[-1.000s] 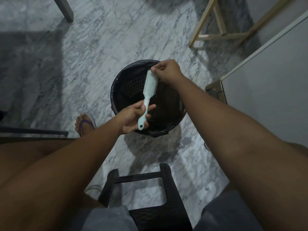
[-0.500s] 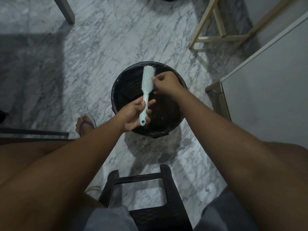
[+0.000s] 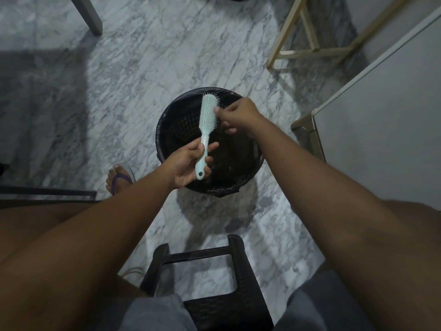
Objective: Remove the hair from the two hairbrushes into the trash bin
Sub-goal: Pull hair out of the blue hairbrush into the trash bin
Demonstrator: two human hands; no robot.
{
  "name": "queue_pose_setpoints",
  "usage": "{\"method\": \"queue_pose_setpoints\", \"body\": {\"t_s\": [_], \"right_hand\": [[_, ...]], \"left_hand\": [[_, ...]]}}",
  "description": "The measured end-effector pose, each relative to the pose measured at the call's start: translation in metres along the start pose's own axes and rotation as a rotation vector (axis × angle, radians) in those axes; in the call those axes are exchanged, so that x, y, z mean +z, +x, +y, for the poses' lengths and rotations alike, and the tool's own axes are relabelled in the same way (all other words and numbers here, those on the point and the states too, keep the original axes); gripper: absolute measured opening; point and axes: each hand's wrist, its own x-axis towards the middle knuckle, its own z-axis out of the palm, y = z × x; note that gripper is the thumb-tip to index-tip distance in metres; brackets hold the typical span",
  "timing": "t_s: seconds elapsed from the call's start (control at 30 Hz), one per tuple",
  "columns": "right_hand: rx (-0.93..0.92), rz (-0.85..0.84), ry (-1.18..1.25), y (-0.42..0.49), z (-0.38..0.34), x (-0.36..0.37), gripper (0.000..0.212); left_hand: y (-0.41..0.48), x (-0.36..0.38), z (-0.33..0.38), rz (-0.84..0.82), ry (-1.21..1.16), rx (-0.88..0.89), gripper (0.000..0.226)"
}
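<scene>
A pale mint hairbrush (image 3: 208,115) is held over the round black trash bin (image 3: 248,182), which is lined with a dark bag. My left hand (image 3: 188,163) grips the brush by its handle, head pointing away from me, bristles facing right. My right hand (image 3: 236,114) is at the right side of the brush head, thumb and fingertips pinched together against the bristles. Whether hair is between those fingers is too small to tell. Only one hairbrush is in view.
A dark plastic stool (image 3: 210,283) stands between my knees, just in front of the bin. A white cabinet (image 3: 381,120) is at the right, pale wooden legs (image 3: 307,32) at the back right, my sandalled foot (image 3: 120,179) left of the bin on the marble floor.
My right hand slid from the brush tip down to the middle of the bristles. The brush turned a little more upright over the bin.
</scene>
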Motion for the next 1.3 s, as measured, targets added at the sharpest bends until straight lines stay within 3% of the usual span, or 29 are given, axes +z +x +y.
{"method": "queue_pose_setpoints", "body": {"t_s": [0.07, 0.3, 0.43, 0.5, 0.67, 0.87, 1.0, 1.17, 1.3], "right_hand": [[-0.005, -0.078, 0.008, -0.008, -0.001, 0.004, 0.03], [-0.188, 0.142, -0.298, -0.007, -0.007, 0.009, 0.017], [-0.314, 0.329, -0.209, -0.005, -0.017, 0.011, 0.012], [-0.308, 0.286, -0.191, -0.001, -0.017, 0.01, 0.015], [-0.353, 0.093, -0.553, -0.004, -0.011, 0.017, 0.011], [-0.307, -0.003, -0.75, -0.005, -0.016, 0.021, 0.021], [-0.32, 0.038, -0.65, -0.003, -0.014, 0.022, 0.012], [-0.164, 0.265, -0.107, 0.001, -0.004, 0.006, 0.018], [-0.035, 0.229, 0.005, 0.007, 0.005, 0.005, 0.021]], "left_hand": [[0.001, 0.003, 0.0, -0.011, 0.012, -0.014, 0.037], [0.007, -0.001, -0.002, 0.009, -0.014, 0.003, 0.037], [0.011, -0.003, -0.001, 0.046, -0.027, 0.029, 0.04], [0.01, -0.004, -0.001, 0.049, -0.008, 0.03, 0.041], [0.008, -0.001, 0.0, 0.039, -0.008, 0.027, 0.041], [0.004, -0.002, -0.004, 0.019, 0.005, -0.007, 0.037], [0.003, -0.007, -0.004, 0.003, -0.013, -0.024, 0.038], [0.001, -0.016, 0.001, 0.017, 0.004, -0.008, 0.04], [-0.002, -0.01, 0.003, 0.008, 0.016, -0.018, 0.038]]}}
